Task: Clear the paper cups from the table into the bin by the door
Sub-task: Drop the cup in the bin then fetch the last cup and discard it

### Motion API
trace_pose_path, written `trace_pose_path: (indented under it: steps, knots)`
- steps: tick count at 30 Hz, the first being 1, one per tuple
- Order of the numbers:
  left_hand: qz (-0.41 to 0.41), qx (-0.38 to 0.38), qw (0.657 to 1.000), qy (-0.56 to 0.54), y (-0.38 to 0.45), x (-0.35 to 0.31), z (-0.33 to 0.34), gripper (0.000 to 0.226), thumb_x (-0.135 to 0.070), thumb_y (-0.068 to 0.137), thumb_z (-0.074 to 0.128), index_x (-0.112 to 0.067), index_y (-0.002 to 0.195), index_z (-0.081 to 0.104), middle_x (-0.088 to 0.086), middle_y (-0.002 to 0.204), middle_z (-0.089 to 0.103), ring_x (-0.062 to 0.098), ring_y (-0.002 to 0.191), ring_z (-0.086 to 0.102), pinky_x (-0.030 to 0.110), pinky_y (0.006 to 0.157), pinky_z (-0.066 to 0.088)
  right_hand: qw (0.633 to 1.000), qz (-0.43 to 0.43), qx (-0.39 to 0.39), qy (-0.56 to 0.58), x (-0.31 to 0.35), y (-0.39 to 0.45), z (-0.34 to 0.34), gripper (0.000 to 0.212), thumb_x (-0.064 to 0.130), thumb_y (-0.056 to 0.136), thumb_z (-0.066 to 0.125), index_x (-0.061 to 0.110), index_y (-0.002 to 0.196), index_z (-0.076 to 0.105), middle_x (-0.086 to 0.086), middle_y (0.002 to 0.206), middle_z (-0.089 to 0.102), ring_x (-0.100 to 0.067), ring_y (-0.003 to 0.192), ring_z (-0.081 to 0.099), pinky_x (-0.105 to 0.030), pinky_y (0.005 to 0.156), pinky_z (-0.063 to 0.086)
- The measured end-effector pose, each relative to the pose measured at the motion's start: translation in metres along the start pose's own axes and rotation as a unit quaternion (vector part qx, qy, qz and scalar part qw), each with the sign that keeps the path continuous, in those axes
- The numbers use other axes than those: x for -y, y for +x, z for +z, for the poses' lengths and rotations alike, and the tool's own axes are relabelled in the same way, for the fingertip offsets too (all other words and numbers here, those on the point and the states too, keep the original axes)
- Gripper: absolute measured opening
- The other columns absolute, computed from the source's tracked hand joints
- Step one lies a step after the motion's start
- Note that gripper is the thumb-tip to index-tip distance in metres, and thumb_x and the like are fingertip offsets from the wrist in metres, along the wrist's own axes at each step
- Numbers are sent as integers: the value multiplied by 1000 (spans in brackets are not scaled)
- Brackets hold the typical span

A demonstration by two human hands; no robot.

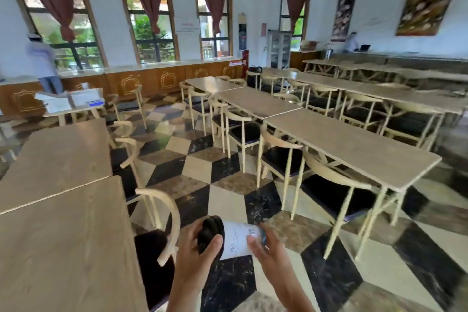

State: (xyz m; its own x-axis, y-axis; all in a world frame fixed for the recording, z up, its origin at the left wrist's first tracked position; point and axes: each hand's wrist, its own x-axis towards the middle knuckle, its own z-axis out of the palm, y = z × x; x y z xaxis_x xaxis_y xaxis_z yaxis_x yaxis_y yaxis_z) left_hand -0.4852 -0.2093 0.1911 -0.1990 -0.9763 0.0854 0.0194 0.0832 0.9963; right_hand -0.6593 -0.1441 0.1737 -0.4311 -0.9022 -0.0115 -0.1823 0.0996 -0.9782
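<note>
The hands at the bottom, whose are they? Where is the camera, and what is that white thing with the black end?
They belong to a person wearing a camera on their head, so you see what they see, looking forward and down. There is no robot here. The left hand and the right hand together hold a white paper cup lying sideways, with a black lid on its left end. The person stands on a checkered floor in a dining room, between rows of wooden tables and pale chairs. No bin shows in this picture.
</note>
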Motion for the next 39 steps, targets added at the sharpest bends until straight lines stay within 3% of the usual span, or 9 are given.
trace_pose_path:
  steps: [6,10,15,20,25,28,33,36,39]
  knots:
    - [-26,168,985,-29,-36,-10,136,62,-51,52,80,-32,109,62,-3,118,69,4,104,67,23,82,53,990,25,-140,21,-23,-55,-143,60,35,90,67,14,142,45,0,125,65,-8,111,63,-23,96,51]
    - [-32,245,968,-35,-74,-20,236,62,-47,51,82,-29,108,62,-10,111,70,1,100,68,31,87,52,976,38,-211,25,-40,-95,-242,58,31,91,66,12,141,44,-5,127,63,-16,115,62,-43,106,47]
    - [-2,318,948,-33,-129,-23,370,34,-2,83,75,-26,103,61,-9,104,69,-9,87,68,8,69,50,958,50,-281,-10,-71,-145,-373,60,39,90,64,18,141,41,7,121,63,-7,109,65,-29,99,51]
    - [8,402,915,-41,-202,-22,500,38,-22,76,78,-28,110,61,-7,111,69,-3,94,68,13,76,50,926,70,-371,16,-112,-210,-497,73,45,85,69,16,145,40,-10,135,59,-26,120,61,-45,103,50]
    - [-31,504,863,-23,-260,-12,611,67,-42,66,80,-26,128,58,-5,122,65,14,111,63,41,93,55,889,81,-447,64,-144,-274,-583,78,51,78,69,20,142,39,-10,136,57,-19,116,63,-17,76,56]
    - [-22,545,838,-8,-292,-2,673,68,-46,64,80,-27,126,58,-8,120,65,5,108,62,26,88,54,859,83,-501,66,-160,-309,-626,81,49,75,70,15,142,41,-7,128,62,-11,109,66,-13,76,53]
    - [-14,627,779,-11,-352,12,779,44,-29,76,82,-33,113,60,-20,104,68,-22,90,59,0,67,45,798,117,-587,72,-188,-363,-697,81,47,77,76,15,144,41,-13,131,61,-22,117,64,-27,92,55]
    - [-6,677,736,-17,-389,11,837,47,-45,69,86,-34,109,63,-23,98,74,-12,93,65,2,69,46,757,143,-636,47,-204,-393,-741,79,42,79,76,11,144,42,-12,133,61,-25,122,61,-46,105,48]
    - [-3,709,705,-24,-426,12,896,66,-54,51,79,-27,109,65,-3,101,75,0,91,70,10,73,50,715,163,-679,34,-219,-418,-785,74,43,79,75,13,140,47,-9,129,65,-21,118,63,-47,103,49]
